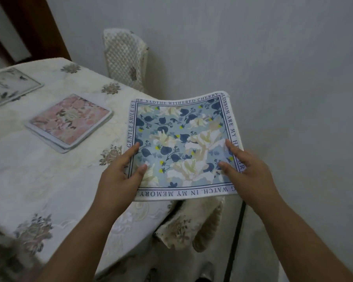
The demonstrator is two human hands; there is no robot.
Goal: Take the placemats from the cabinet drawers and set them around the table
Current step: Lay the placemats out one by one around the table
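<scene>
A blue floral placemat [181, 139] with a lettered white border hangs in the air over the table's right edge. My left hand [120, 176] grips its near left side, thumb on top. My right hand [247, 169] grips its near right side the same way. A pink floral placemat [69, 121] lies flat on the table [29, 169], left of the blue one. A pale grey-green placemat [8, 86] lies at the table's far left, partly cut off by the frame.
The table wears a cream embroidered cloth. One padded chair [124, 58] stands against the wall behind the table. Another chair's back [192, 222] sits just under the held placemat. A plain wall fills the right side.
</scene>
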